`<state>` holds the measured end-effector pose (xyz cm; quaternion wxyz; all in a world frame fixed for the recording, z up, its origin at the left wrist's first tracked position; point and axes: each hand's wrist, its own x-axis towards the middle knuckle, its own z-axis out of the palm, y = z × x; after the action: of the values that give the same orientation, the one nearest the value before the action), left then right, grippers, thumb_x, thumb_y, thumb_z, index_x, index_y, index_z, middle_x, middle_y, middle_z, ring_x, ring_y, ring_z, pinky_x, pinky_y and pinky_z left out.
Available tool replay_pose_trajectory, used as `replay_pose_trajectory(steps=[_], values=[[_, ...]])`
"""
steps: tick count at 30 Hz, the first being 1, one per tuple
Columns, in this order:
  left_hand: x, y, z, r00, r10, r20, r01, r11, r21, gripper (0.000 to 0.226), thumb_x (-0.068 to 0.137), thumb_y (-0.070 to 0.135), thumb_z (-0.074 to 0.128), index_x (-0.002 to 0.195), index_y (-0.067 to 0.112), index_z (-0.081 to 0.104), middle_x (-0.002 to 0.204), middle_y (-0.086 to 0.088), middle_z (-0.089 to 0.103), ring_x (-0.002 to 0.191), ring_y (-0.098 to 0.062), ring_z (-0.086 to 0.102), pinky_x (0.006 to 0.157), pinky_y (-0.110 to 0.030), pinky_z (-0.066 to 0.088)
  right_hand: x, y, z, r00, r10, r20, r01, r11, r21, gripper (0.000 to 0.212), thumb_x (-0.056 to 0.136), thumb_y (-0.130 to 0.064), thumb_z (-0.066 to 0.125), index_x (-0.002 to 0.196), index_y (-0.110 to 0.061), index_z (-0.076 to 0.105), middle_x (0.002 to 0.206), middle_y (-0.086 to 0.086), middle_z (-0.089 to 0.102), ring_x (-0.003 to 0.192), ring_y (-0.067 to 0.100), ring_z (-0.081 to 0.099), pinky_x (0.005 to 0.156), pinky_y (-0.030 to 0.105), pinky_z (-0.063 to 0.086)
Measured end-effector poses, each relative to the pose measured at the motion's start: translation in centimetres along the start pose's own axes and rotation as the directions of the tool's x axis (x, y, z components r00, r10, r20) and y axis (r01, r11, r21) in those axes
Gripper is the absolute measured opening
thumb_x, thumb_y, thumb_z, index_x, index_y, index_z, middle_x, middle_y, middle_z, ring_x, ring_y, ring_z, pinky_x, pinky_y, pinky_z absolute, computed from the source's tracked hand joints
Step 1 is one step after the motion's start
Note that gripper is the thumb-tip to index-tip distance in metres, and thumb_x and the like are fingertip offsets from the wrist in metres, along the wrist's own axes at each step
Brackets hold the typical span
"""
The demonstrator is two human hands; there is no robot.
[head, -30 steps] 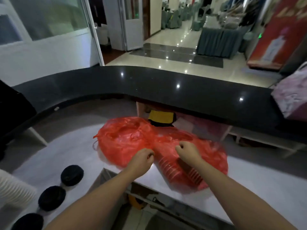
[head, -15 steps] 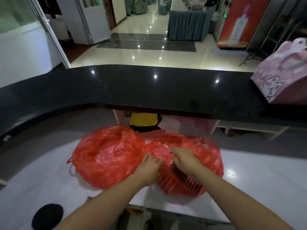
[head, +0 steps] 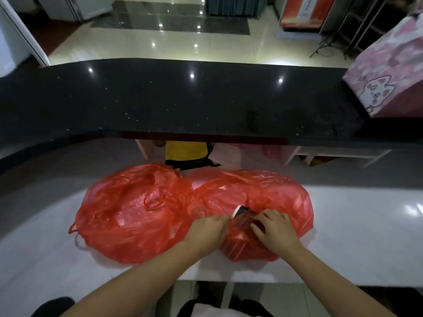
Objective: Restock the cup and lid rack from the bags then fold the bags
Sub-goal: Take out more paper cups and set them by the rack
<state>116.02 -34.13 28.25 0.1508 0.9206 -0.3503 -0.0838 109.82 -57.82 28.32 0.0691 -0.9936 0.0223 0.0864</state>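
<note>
Both bare forearms reach forward, hands close together — left hand [head: 206, 232] knuckles-up with fingers curled under, right hand [head: 274, 232] just beside it, fingers bent and pressing down.

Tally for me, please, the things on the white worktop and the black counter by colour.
Red: 2, the left red bag and the right red bag on the white worktop
Pink: 1, the pink cat bag on the black counter
Dark with a white rim: 1, the cup stack poking from the right bag
Total: 4
</note>
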Motion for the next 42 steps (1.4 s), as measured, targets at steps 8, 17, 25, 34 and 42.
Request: replay_pose_trajectory(steps=[8,17,25,34,42], values=[[2.3,-3.6,-1.9,0.988,0.020,0.151,-0.058,0.966,0.252,0.044,0.097,0.055,0.035,0.122,0.031,0.063,0.125,0.008,0.057,0.120,-0.021,0.046,0.102,-0.041,0.038,1.9,-1.7,-0.6,0.970,-0.177,-0.165,0.198,0.973,0.121,0.020,0.096,-0.036,0.061,0.103,-0.020,0.071,0.102,-0.003,0.062,0.096,0.023,0.057,0.082,0.039,0.044],[-3.9,-3.6,-1.5,0.997,0.053,-0.060,-0.035,0.963,0.266,0.031,0.094,0.042,0.048,0.106,0.026,0.072,0.106,0.005,0.065,0.103,-0.021,0.060,0.100,-0.040,0.047,8.5,-8.1,-1.5,0.928,-0.335,0.165,0.278,0.915,0.293,0.034,0.099,-0.032,0.054,0.128,-0.016,0.062,0.128,0.007,0.058,0.118,0.028,0.056,0.097,0.038,0.046],[-6.7,-4.8,0.0,0.981,-0.193,0.005,0.190,0.972,0.139,0.035,0.085,0.028,0.054,0.113,0.017,0.072,0.121,-0.002,0.067,0.116,-0.026,0.061,0.104,-0.039,0.046,9.1,-13.2,-1.1,0.838,-0.352,0.418,0.240,0.924,0.298,0.045,0.099,-0.047,0.046,0.123,-0.010,0.053,0.127,0.021,0.059,0.116,0.039,0.057,0.092,0.039,0.043],[-7.9,-7.2,1.5,0.946,-0.268,0.183,0.256,0.963,0.088,0.045,0.088,0.031,0.044,0.125,0.020,0.066,0.141,-0.001,0.056,0.130,-0.024,0.050,0.110,-0.037,0.035,9.0,-13.9,-1.5,0.854,-0.174,0.490,0.041,0.962,0.271,0.080,0.081,-0.050,0.071,0.143,-0.011,0.040,0.139,0.018,0.055,0.125,0.037,0.056,0.096,0.038,0.047],[-4.9,-7.1,-1.1,0.951,-0.301,0.066,0.306,0.946,-0.104,0.056,0.091,0.021,0.051,0.146,0.017,0.049,0.145,-0.004,0.053,0.132,-0.022,0.048,0.110,-0.035,0.039,10.9,-12.6,-4.8,0.909,-0.180,0.376,-0.025,0.877,0.479,0.094,0.072,-0.044,0.075,0.153,-0.024,0.030,0.129,0.002,0.062,0.099,0.013,0.061,0.074,0.026,0.051]])
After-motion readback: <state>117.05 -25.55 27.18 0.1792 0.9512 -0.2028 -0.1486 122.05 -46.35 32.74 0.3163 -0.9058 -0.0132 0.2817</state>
